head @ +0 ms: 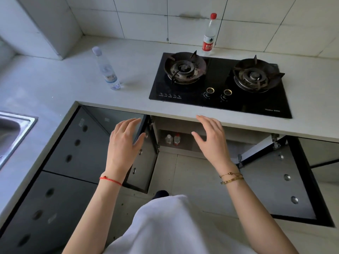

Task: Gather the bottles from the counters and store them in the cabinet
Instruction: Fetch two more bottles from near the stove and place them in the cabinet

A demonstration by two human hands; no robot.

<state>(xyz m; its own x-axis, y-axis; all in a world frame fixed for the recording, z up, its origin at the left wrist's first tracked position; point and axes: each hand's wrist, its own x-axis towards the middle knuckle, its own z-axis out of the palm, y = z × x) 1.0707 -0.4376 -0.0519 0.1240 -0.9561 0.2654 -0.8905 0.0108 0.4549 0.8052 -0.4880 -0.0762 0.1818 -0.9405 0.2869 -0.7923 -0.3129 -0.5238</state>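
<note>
Two bottles (172, 139) already stand inside the open cabinet (183, 142) under the table (128, 66). A white-capped bottle (107, 69) waits at my 11 o'clock, a red-capped bottle (209, 34) at 1 o'clock behind the stove (220, 83). My left hand (124, 142) and right hand (212, 140) hover spread wide, empty.

Both forearms reach forward and down from the bottom of the view, bare to the elbow. The left hand (124, 139) is raised with its back to the camera, fingers together and slightly curled, thumb spread to the right – holding nothing. The right hand (212, 138) mirrors it, fingers loosely extended forward, thumb pointing left toward the other hand – also empty. The two hands are level, well apart
</note>
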